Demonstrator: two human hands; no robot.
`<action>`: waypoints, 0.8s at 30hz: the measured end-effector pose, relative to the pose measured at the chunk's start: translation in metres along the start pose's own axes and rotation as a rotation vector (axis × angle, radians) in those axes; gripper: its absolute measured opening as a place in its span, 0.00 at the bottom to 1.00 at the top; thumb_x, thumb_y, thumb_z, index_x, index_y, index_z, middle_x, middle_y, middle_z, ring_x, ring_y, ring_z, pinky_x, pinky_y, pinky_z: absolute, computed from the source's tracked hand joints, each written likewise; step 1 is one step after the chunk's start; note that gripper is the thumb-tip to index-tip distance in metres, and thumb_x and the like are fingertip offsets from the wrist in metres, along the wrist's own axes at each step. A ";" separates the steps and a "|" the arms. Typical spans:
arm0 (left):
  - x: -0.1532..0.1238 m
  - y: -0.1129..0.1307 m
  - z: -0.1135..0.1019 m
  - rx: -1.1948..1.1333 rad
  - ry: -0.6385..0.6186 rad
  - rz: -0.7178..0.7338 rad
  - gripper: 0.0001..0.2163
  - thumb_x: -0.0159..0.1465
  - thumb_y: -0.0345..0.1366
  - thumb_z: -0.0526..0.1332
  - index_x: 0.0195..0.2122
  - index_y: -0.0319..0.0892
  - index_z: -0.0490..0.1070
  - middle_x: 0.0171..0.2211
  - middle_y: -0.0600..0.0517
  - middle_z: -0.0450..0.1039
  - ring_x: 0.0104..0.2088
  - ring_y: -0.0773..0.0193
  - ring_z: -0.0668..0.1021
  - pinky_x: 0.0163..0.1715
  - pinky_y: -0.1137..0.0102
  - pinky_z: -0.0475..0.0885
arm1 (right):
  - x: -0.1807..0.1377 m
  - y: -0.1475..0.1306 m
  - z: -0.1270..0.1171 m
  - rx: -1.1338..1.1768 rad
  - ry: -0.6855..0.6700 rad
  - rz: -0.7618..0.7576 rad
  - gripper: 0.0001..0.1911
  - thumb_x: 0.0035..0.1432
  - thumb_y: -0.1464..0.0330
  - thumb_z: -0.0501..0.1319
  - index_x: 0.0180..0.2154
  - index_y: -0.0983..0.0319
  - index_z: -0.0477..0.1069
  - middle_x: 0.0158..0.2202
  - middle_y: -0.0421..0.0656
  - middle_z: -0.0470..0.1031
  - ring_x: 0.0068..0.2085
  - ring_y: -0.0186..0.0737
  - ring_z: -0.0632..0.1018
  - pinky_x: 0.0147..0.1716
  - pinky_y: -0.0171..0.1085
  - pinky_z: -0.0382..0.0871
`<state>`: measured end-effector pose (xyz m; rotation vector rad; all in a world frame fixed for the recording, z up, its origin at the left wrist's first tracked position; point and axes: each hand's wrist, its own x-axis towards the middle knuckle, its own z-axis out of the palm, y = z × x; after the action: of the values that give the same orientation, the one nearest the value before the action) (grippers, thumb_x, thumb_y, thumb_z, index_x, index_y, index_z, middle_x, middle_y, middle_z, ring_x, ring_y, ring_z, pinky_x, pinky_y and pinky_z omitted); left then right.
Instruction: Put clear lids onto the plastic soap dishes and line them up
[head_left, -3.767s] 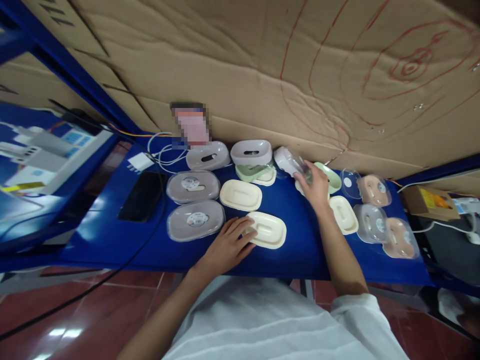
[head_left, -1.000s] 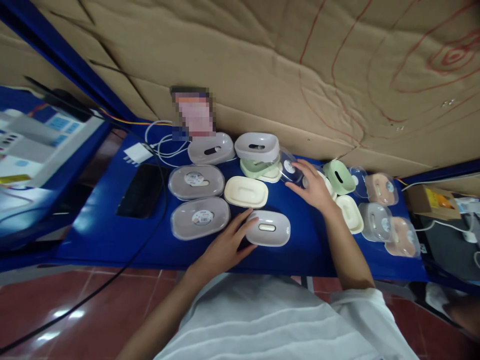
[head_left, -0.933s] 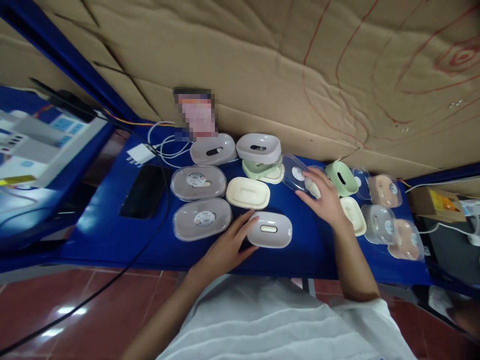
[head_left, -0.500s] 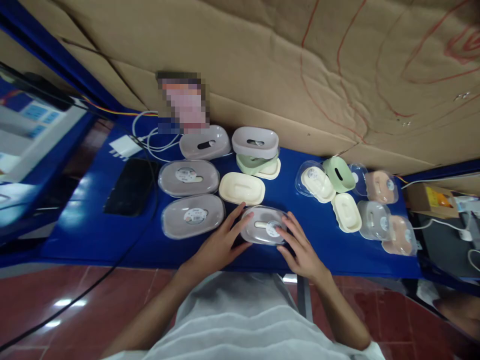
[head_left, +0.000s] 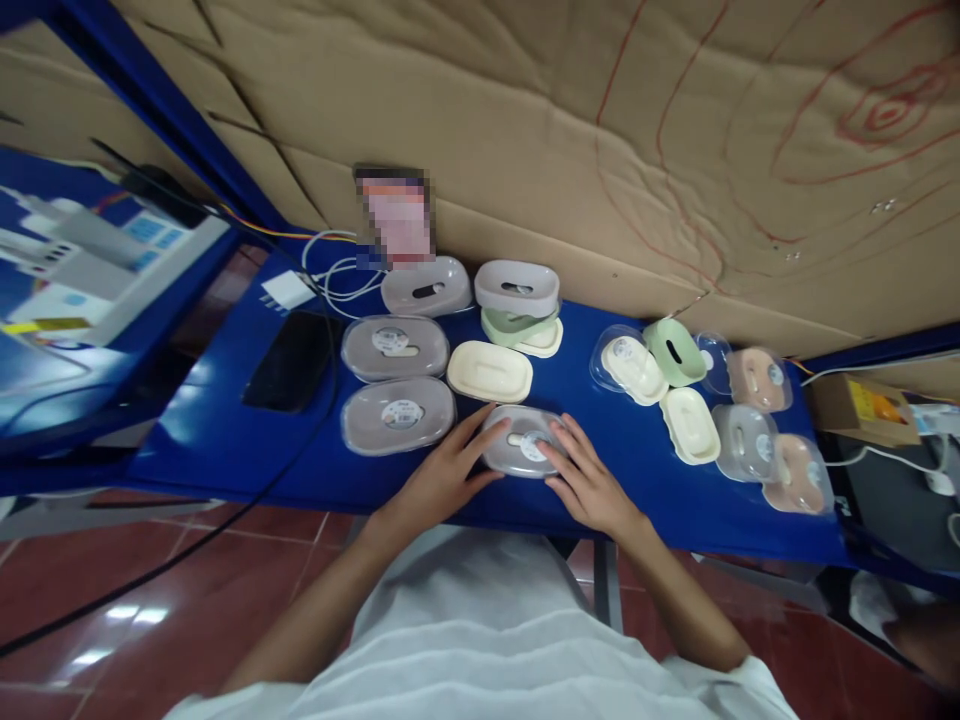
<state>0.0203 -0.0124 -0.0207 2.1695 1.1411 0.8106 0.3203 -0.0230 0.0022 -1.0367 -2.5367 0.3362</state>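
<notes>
Cardboard wall (head_left: 525, 120) behind, scrawled with red lines. Blue table (head_left: 615, 450) below it, crowded with soap boxes.

Left part of the table: black phone (head_left: 289, 346) lying flat, white cables (head_left: 334, 282) coiled near the wall, two lidded grey boxes (head_left: 397, 413) one behind the other, exactly where they lay a second ago. Further back, two grey trays (head_left: 517, 287), the right one stacked on a green and a cream piece. Just in front, a bare cream tray (head_left: 490, 371).

Right part: a cluster of cream, green, pink and grey pieces (head_left: 739, 425), well apart from the hands. Within it now, a cream tray under a clear cover (head_left: 628, 362), beside the green tray (head_left: 675, 351); a second ago the right hand was there, on a clear lid.

Front centre, near the table's edge: grey soap box (head_left: 523, 441) with a clear lid (head_left: 534, 447) on it, round sticker up. A second ago: same grey tray, uncovered, only the left hand at it. Nearly four seconds ago: a cream tray in that spot.

Left hand (head_left: 441, 479) against the box's left end, fingers (head_left: 472, 438) spread and flat along lid and rim, pressing rather than gripping. Right hand (head_left: 589, 484), brought over from the right cluster, at the box's right end, fingers (head_left: 561, 452) extended onto the lid's top, not curled around anything. Neither hand clenched; box resting on the table between them.
</notes>
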 end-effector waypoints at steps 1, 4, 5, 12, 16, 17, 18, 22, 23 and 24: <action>-0.002 0.001 -0.001 0.007 0.006 0.004 0.41 0.71 0.33 0.69 0.80 0.56 0.49 0.76 0.42 0.60 0.74 0.48 0.69 0.70 0.52 0.72 | 0.000 -0.001 -0.001 -0.005 0.003 -0.007 0.41 0.75 0.70 0.60 0.81 0.54 0.45 0.81 0.49 0.50 0.81 0.60 0.51 0.73 0.62 0.65; -0.011 0.011 -0.009 0.027 0.023 0.001 0.38 0.74 0.37 0.66 0.80 0.55 0.49 0.76 0.41 0.60 0.74 0.50 0.69 0.70 0.53 0.73 | 0.001 -0.004 -0.006 0.009 0.030 -0.048 0.41 0.75 0.69 0.60 0.81 0.53 0.45 0.82 0.49 0.48 0.80 0.60 0.51 0.73 0.62 0.66; -0.015 0.015 -0.015 0.036 0.034 -0.007 0.36 0.75 0.39 0.65 0.80 0.55 0.49 0.76 0.42 0.60 0.74 0.50 0.70 0.69 0.54 0.74 | 0.003 -0.005 -0.008 0.025 0.048 -0.069 0.40 0.76 0.67 0.60 0.81 0.53 0.45 0.82 0.48 0.46 0.80 0.60 0.52 0.73 0.61 0.66; -0.017 0.008 -0.080 0.275 0.426 -0.126 0.35 0.71 0.47 0.70 0.76 0.55 0.59 0.72 0.45 0.69 0.70 0.46 0.75 0.67 0.53 0.76 | 0.064 0.007 -0.012 0.137 0.157 -0.029 0.40 0.79 0.59 0.55 0.81 0.55 0.39 0.80 0.51 0.54 0.79 0.52 0.57 0.75 0.57 0.63; -0.005 -0.024 -0.110 0.333 0.490 -0.181 0.35 0.70 0.47 0.70 0.76 0.50 0.60 0.73 0.43 0.66 0.72 0.43 0.72 0.71 0.46 0.71 | 0.098 0.015 0.009 -0.006 -0.035 0.011 0.38 0.79 0.58 0.56 0.80 0.59 0.47 0.77 0.54 0.60 0.79 0.55 0.59 0.76 0.63 0.56; -0.004 -0.031 -0.115 0.330 0.474 -0.187 0.35 0.71 0.48 0.70 0.76 0.50 0.60 0.73 0.42 0.66 0.72 0.43 0.71 0.71 0.46 0.70 | 0.099 0.015 0.012 -0.023 -0.077 0.001 0.36 0.79 0.57 0.56 0.79 0.60 0.50 0.76 0.54 0.62 0.78 0.55 0.60 0.77 0.63 0.55; -0.003 -0.038 -0.119 0.321 0.451 -0.192 0.35 0.71 0.49 0.69 0.76 0.50 0.59 0.74 0.43 0.65 0.72 0.43 0.71 0.72 0.45 0.70 | 0.097 0.014 0.014 -0.031 -0.109 -0.004 0.34 0.79 0.57 0.56 0.78 0.60 0.53 0.75 0.53 0.64 0.77 0.54 0.63 0.77 0.62 0.54; -0.004 -0.052 -0.128 0.266 0.398 -0.224 0.36 0.72 0.54 0.67 0.77 0.53 0.57 0.74 0.46 0.65 0.72 0.42 0.72 0.73 0.44 0.69 | 0.074 0.014 0.005 -0.007 -0.113 0.013 0.25 0.79 0.58 0.56 0.71 0.57 0.67 0.71 0.49 0.72 0.73 0.49 0.70 0.75 0.58 0.58; -0.005 -0.052 -0.129 0.257 0.390 -0.232 0.37 0.72 0.54 0.66 0.78 0.53 0.56 0.74 0.47 0.64 0.73 0.42 0.71 0.73 0.43 0.68 | 0.068 0.018 -0.001 0.003 -0.092 0.021 0.23 0.79 0.59 0.56 0.69 0.56 0.70 0.69 0.48 0.74 0.72 0.48 0.72 0.75 0.57 0.60; -0.006 -0.049 -0.129 0.262 0.388 -0.234 0.38 0.72 0.55 0.65 0.79 0.53 0.53 0.76 0.47 0.62 0.74 0.41 0.69 0.74 0.41 0.67 | 0.061 0.023 -0.008 0.004 -0.058 0.038 0.21 0.79 0.60 0.56 0.67 0.55 0.72 0.68 0.48 0.75 0.71 0.48 0.73 0.74 0.56 0.61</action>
<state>-0.1009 0.0309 0.0287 2.0767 1.7451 1.0524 0.2977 0.0372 0.0162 -1.0898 -2.5695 0.3870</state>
